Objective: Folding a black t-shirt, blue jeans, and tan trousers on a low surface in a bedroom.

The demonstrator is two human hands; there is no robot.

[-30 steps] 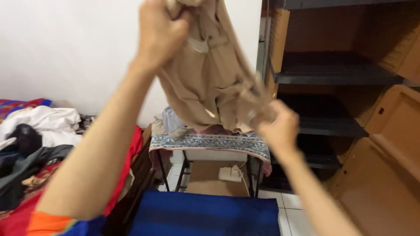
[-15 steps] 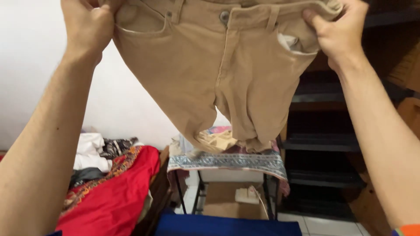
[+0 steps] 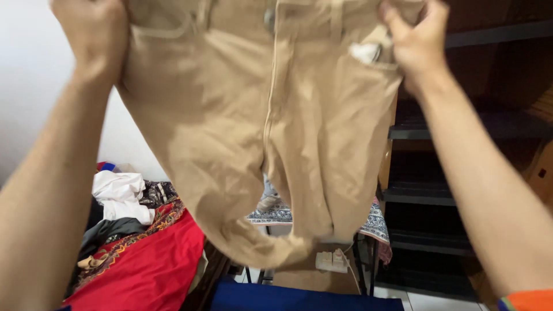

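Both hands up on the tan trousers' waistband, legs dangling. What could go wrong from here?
1. The left hand and right hand grip only the waistband corners of the tan trousers; a slip would likely drop them.
2. The leg ends hang close to the white power strip and may snag it.
3. The raised trousers block much of the view ahead.

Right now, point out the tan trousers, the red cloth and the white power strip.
tan trousers (image 3: 247,132), head view, front below the waistband.
red cloth (image 3: 152,262), head view, plain middle.
white power strip (image 3: 331,262), head view, top face.
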